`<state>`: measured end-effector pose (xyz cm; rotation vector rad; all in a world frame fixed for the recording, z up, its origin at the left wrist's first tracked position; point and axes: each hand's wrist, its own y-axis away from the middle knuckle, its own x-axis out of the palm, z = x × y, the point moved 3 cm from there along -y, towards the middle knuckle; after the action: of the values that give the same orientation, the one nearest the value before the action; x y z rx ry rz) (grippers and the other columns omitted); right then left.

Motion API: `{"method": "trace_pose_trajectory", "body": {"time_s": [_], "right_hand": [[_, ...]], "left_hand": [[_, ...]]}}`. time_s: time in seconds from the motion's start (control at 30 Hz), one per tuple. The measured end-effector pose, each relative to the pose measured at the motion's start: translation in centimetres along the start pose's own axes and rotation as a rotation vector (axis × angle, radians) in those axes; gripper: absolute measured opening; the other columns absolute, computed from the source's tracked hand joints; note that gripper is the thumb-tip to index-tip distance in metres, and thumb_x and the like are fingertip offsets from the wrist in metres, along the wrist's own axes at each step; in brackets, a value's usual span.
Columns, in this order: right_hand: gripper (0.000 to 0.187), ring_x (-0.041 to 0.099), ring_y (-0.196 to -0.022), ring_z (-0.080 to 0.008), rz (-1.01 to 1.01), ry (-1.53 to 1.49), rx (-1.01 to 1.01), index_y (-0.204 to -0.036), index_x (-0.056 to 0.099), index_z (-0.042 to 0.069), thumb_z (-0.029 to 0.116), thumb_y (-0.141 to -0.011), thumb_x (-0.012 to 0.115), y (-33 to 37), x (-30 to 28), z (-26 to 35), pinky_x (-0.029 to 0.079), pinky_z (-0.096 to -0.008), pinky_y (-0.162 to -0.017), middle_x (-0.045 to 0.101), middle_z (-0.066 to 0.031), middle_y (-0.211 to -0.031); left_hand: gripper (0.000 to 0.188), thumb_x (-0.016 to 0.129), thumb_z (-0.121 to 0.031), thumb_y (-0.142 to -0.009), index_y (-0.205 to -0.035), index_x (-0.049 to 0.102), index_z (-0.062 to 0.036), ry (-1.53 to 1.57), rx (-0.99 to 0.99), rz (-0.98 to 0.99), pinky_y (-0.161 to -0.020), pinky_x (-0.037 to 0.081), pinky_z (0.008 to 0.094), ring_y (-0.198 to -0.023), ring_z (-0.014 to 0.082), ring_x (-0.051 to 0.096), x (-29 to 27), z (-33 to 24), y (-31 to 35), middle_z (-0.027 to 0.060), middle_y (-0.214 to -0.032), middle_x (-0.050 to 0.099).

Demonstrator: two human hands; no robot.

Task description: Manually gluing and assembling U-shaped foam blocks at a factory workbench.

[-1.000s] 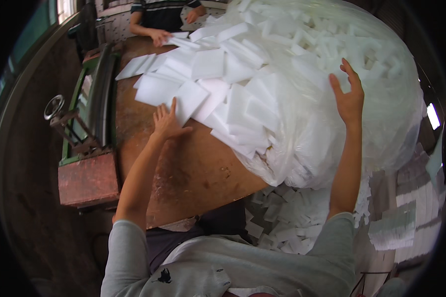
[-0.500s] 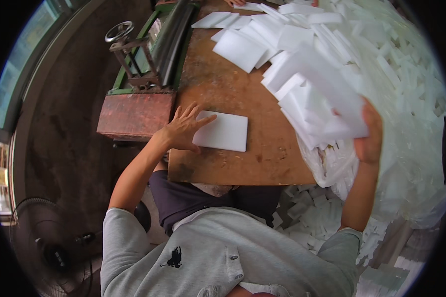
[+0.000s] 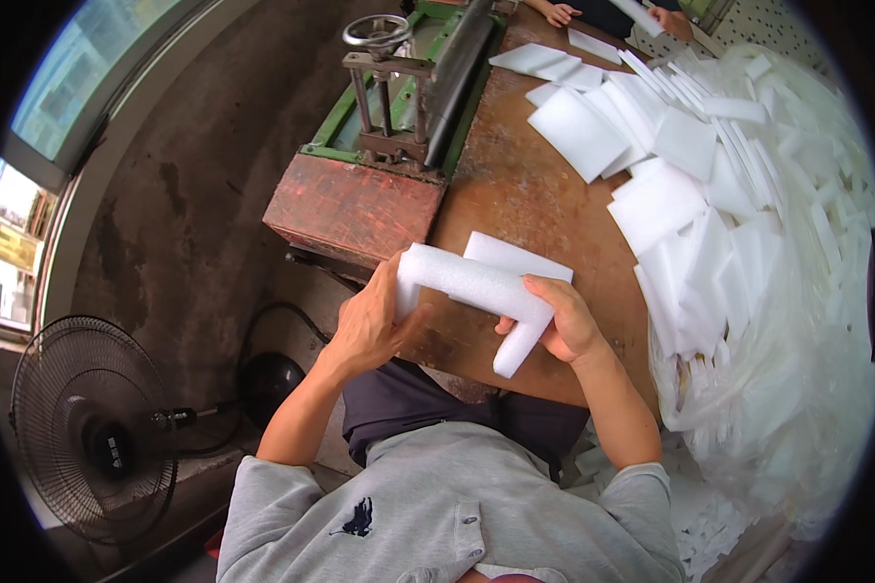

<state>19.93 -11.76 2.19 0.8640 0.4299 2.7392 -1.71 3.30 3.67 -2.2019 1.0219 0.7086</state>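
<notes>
Both of my hands hold a white foam piece [image 3: 472, 280] with a thick bar and a leg bent down at each end. It is raised above the near edge of the brown wooden table [image 3: 501, 180]. At its left end, my left hand [image 3: 374, 316] is closed around the foam. My right hand [image 3: 566, 321] grips the right corner, thumb on top and fingers underneath. Just behind the held piece, a flat white foam sheet [image 3: 530, 257] lies on the table, partly hidden by it.
A pile of white foam sheets [image 3: 685, 146] covers the table's right side, beside a clear plastic bag [image 3: 778, 360] of foam pieces. To the left stands a green-framed roller machine [image 3: 389, 136] with a handwheel. A fan [image 3: 97, 428] is lower left. Another person's hand [image 3: 561, 14] shows at the far edge.
My right hand has brought the foam piece from the pile to in front of me. My left hand has left the flat sheet and taken the piece's other end. The view has shifted.
</notes>
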Motion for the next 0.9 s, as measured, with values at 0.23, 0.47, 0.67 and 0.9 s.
{"method": "trace_pose_trajectory", "body": {"time_s": [0.23, 0.47, 0.67, 0.9], "right_hand": [[0.070, 0.032, -0.141, -0.0439, -0.091, 1.631, -0.595, -0.137, 0.057, 0.009, 0.035, -0.077, 0.082, -0.4, 1.3, 2.1, 0.028, -0.0578, -0.115, 0.039, -0.0220, -0.145], [0.061, 0.030, -0.143, -0.0435, 0.052, 1.762, -0.532, -0.130, 0.065, 0.017, 0.026, -0.073, 0.085, -1.1, -1.9, 1.1, 0.022, -0.0640, -0.116, 0.043, -0.0192, -0.145], [0.049, 0.043, -0.136, -0.0400, -0.095, 1.593, -0.626, -0.120, 0.069, 0.004, 0.022, -0.077, 0.083, -3.3, -1.5, 3.8, 0.038, -0.0513, -0.111, 0.057, -0.0169, -0.130], [0.037, 0.065, -0.100, -0.0299, -0.250, 1.357, -0.586, -0.115, 0.068, -0.003, 0.020, -0.087, 0.075, -9.0, -1.6, 7.5, 0.053, -0.0390, -0.088, 0.067, -0.0172, -0.106]], "left_hand": [[0.044, 0.070, -0.008, -0.086, -0.127, 0.057, -0.0008, -0.148, -0.353, -0.440, -0.079, 0.052, 0.0378, -0.090, 0.0281, 0.063, -10.6, 10.7, 0.0, 0.0170, -0.105, 0.060], [0.049, 0.073, -0.022, -0.085, -0.129, 0.061, -0.0032, -0.384, -0.347, -0.582, -0.086, 0.053, 0.0366, -0.098, 0.0259, 0.069, -20.6, 20.4, -9.8, 0.0175, -0.107, 0.071], [0.052, 0.069, -0.024, -0.082, -0.130, 0.063, -0.0048, -0.305, -0.379, -0.324, -0.092, 0.052, 0.0381, -0.106, 0.0306, 0.068, -17.0, 24.3, -20.3, 0.0195, -0.114, 0.070], [0.059, 0.070, -0.024, -0.081, -0.135, 0.059, -0.0026, -0.290, -0.362, -0.177, -0.093, 0.052, 0.0371, -0.106, 0.0284, 0.068, -14.1, 27.8, -24.4, 0.0197, -0.115, 0.070]]}}
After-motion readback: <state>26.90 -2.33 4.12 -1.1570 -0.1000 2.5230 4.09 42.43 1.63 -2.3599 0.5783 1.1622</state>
